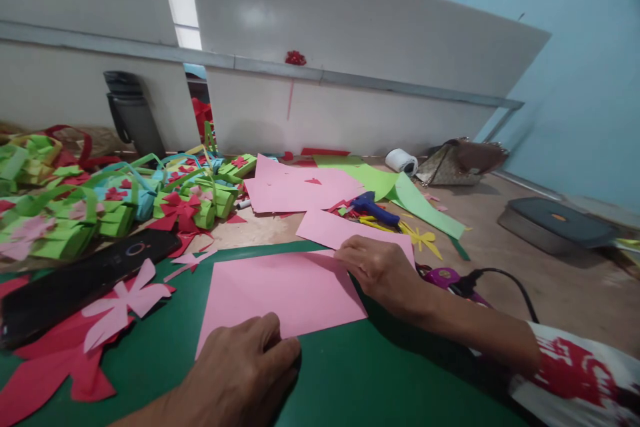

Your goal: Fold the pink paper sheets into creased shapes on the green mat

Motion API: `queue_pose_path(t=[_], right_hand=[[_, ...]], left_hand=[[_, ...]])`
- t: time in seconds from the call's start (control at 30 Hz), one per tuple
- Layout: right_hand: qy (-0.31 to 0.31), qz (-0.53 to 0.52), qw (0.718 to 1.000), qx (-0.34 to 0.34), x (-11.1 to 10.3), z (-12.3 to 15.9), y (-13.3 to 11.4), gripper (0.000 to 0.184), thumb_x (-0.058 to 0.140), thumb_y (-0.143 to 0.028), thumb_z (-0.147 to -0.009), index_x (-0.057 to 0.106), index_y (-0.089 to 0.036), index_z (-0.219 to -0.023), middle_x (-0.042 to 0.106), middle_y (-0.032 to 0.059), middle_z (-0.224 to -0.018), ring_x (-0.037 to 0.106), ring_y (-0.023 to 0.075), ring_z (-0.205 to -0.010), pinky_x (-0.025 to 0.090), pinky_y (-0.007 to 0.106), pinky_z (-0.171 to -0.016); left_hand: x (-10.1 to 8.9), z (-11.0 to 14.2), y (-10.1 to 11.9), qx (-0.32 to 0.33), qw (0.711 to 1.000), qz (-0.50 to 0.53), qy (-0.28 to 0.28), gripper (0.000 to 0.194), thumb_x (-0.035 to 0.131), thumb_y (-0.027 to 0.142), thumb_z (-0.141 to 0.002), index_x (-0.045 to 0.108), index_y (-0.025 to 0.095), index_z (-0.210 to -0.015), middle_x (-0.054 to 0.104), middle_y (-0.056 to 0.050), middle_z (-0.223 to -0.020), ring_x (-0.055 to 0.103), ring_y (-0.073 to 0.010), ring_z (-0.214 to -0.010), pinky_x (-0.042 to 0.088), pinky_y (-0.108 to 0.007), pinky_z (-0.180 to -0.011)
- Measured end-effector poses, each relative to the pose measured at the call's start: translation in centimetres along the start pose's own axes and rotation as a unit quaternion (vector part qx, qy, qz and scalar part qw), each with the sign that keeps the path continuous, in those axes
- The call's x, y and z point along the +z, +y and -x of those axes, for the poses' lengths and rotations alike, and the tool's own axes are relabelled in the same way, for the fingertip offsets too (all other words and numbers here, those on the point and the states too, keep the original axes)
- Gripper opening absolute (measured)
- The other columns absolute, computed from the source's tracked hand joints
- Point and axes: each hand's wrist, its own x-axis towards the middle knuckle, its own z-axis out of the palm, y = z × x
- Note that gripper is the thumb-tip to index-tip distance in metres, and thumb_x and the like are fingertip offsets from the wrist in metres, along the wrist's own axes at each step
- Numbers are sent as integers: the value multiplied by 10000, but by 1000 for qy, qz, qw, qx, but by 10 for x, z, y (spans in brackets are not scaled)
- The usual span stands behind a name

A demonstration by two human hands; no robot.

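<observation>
A folded pink paper sheet (280, 293) lies on a dark green mat (350, 380) in front of me. My left hand (240, 370) rests on the sheet's near corner, fingers curled and pressing down on the paper. My right hand (380, 270) presses the sheet's far right corner with fingers bent and held together. Another pink sheet (340, 228) lies just beyond the right hand.
A black phone (80, 283) and pink and red paper flowers (123, 303) lie at left. Several green paper baskets (120, 203) crowd the back left. A blue glue gun (373, 208), more pink and green sheets, a tape roll (401, 161), a purse (460, 163) and a grey lidded box (557, 227) sit beyond.
</observation>
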Motion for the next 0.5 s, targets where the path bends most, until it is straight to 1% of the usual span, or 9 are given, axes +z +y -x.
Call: queue_pose_path(t=[0.1, 0.2, 0.27, 0.33, 0.37, 0.4, 0.43, 0.47, 0.5], right_hand=[[24, 35, 997, -62, 0, 4, -4, 319, 367, -52, -895, 665, -133, -816, 677, 123, -860, 601, 196, -773, 459, 303, -671], [48, 48, 991, -113, -2, 10, -11, 309, 349, -18, -874, 630, -128, -809, 661, 123, -824, 583, 199, -748, 475, 319, -671], [59, 46, 988, -136, -3, 14, -18, 295, 345, 1, -859, 609, -127, -836, 655, 112, -806, 587, 196, -750, 490, 320, -682], [75, 28, 984, -157, -6, 19, -24, 280, 345, 23, -840, 579, -126, -881, 656, 108, -813, 606, 198, -791, 507, 326, -719], [84, 12, 982, -167, -7, 22, -26, 273, 351, 32, -829, 561, -127, -904, 659, 110, -831, 616, 200, -817, 513, 329, -740], [93, -7, 980, -175, -9, 25, -28, 273, 357, 39, -818, 541, -131, -924, 663, 113, -852, 625, 201, -838, 519, 329, -753], [99, -24, 978, -182, -11, 28, -29, 280, 362, 45, -806, 523, -138, -945, 669, 116, -876, 633, 201, -856, 523, 329, -764], [102, -38, 976, -189, -13, 31, -29, 292, 367, 46, -796, 506, -146, -966, 676, 118, -900, 641, 200, -872, 527, 326, -773], [105, -46, 974, -195, -15, 34, -29, 306, 372, 44, -788, 493, -156, -986, 684, 118, -922, 649, 197, -883, 530, 323, -781]], left_hand=[[9, 1, -3, 10, 1000, 5, 29, 224, 379, 238, -912, 567, 232, -791, 549, -12, -667, 478, -127, -469, 221, -260, -427], [13, 4, -4, 11, 999, -5, 31, 227, 377, 237, -917, 570, 236, -798, 539, -11, -657, 485, -136, -474, 232, -259, -422], [9, 5, -3, 25, 999, -16, 43, 217, 381, 227, -923, 579, 233, -835, 537, -8, -644, 477, -138, -471, 243, -256, -413], [-1, 4, -1, 60, 994, -40, 81, 193, 416, 185, -915, 590, 215, -994, 580, -22, -699, 514, -148, -538, 322, -249, -446], [-8, 3, -1, 82, 989, -57, 109, 243, 443, 157, -904, 566, 197, -1110, 615, -42, -771, 555, -163, -624, 395, -253, -509], [-17, 0, 0, 92, 983, -86, 135, 340, 482, 137, -892, 515, 186, -1227, 644, -77, -902, 593, -196, -776, 464, -285, -633], [-27, -2, 0, 94, 977, -118, 152, 418, 526, 143, -880, 473, 191, -1292, 636, -110, -1053, 583, -252, -989, 484, -369, -820], [-36, -6, -1, 85, 972, -148, 163, 465, 552, 163, -878, 439, 208, -1327, 597, -130, -1188, 510, -298, -1159, 432, -452, -952], [-45, -9, -2, 70, 966, -182, 171, 487, 565, 207, -883, 413, 227, -1346, 549, -138, -1284, 429, -331, -1262, 364, -520, -1026]])
